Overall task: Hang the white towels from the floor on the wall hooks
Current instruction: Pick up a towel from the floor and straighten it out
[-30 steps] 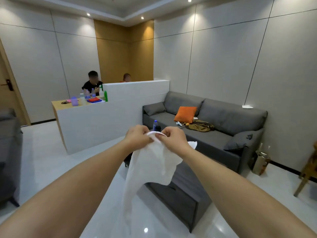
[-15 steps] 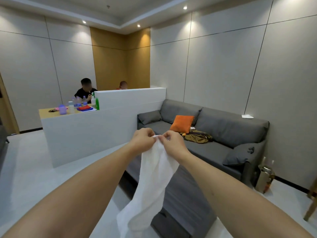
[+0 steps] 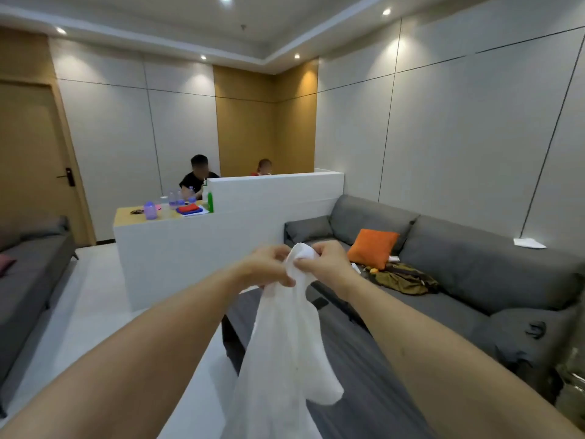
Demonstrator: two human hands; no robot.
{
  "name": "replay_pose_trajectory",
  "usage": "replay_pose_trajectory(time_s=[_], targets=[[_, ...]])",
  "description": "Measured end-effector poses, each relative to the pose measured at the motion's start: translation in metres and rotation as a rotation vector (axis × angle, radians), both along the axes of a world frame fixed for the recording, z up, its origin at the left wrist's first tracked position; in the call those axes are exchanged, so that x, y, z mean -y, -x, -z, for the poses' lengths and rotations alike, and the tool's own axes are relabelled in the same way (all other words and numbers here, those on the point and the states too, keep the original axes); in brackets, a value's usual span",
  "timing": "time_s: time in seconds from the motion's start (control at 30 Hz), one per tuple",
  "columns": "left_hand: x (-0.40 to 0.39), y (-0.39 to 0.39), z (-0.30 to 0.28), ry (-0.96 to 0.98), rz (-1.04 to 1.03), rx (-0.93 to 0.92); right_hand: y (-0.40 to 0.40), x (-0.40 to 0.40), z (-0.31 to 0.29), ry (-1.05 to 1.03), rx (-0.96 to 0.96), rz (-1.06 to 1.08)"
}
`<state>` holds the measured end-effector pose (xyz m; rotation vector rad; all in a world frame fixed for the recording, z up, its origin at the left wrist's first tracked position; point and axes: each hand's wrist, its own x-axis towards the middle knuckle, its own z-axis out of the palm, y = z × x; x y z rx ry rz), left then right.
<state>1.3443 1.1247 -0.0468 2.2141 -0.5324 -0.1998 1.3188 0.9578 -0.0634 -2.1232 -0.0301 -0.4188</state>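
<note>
Pinching the white towel at its bunched top, left hand and right hand hold it up ahead; best to keep one small fold for a hook, none visible.

A thin white towel hangs limp from its bunched top at centre, trailing toward six o'clock.

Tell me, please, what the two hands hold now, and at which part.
Both hold one white towel at its bunched top edge: the left hand and the right hand pinch it close together; the rest hangs down.
</note>
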Motion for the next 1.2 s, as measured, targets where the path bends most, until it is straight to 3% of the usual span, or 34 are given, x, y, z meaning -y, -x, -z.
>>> replay_pose_trajectory(time_s=[0.17,0.3,0.43,0.63,0.77,0.9,1.07,1.2], targets=[[0.065,-0.003,0.017,-0.006,-0.193,0.149,-0.011,0.049,-0.006,-0.186,0.062,-0.148],[0.117,0.002,0.011,0.259,-0.305,0.114,-0.014,0.123,0.002,-0.328,-0.118,-0.418],[0.164,0.009,-0.001,0.391,-0.338,0.127,-0.019,0.175,0.008,-0.177,-0.178,-0.450],[0.204,0.024,-0.001,0.298,-0.401,0.158,-0.020,0.204,0.006,-0.060,-0.095,-0.428],[0.212,0.030,-0.001,0.294,-0.454,0.154,-0.027,0.222,0.009,0.219,0.037,-0.322],[0.213,0.025,-0.003,0.319,-0.519,0.194,-0.036,0.240,0.014,0.567,0.036,-0.245],[0.200,0.005,0.002,0.319,-0.641,0.216,-0.067,0.269,0.034,0.570,-0.067,-0.107],[0.181,-0.024,0.013,0.272,-0.738,0.242,-0.102,0.272,0.043,0.541,-0.012,-0.092]])
